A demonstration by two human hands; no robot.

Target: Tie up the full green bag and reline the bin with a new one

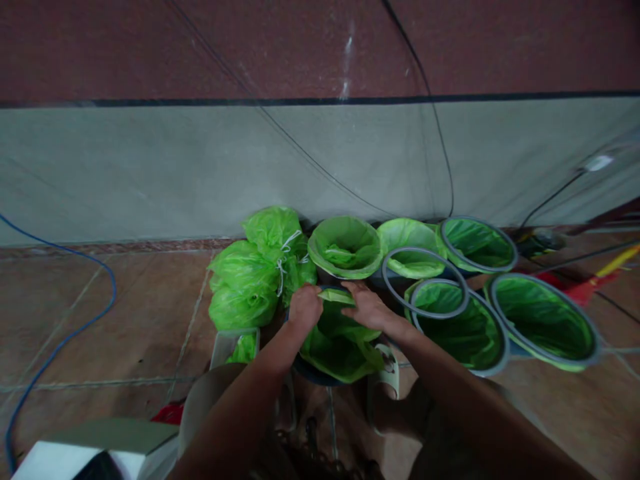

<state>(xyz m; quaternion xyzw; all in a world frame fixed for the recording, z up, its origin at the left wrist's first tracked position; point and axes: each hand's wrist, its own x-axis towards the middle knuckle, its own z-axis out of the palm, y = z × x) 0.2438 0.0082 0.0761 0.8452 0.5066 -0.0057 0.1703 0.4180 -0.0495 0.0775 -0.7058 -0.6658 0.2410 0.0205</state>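
Observation:
A dark bin (320,380) stands on the floor between my feet, with a green plastic bin liner (345,357) hanging inside it. At the far left of the rim, my left hand (306,308) is closed on the liner's edge. My right hand (369,308) grips the same edge a little to the right, its fingers bent over the rim. A folded strip of liner stretches between both hands. To the right, a loose grey ring (390,283) lies across neighbouring lined bins. My fingertips are partly hidden.
Green bags (243,283) tied with white string sit left by the wall. Several lined bins, including one bin (345,230), stand behind and right. A small white container (220,350) holds green plastic. A white box (55,460) and blue hose (65,343) are left.

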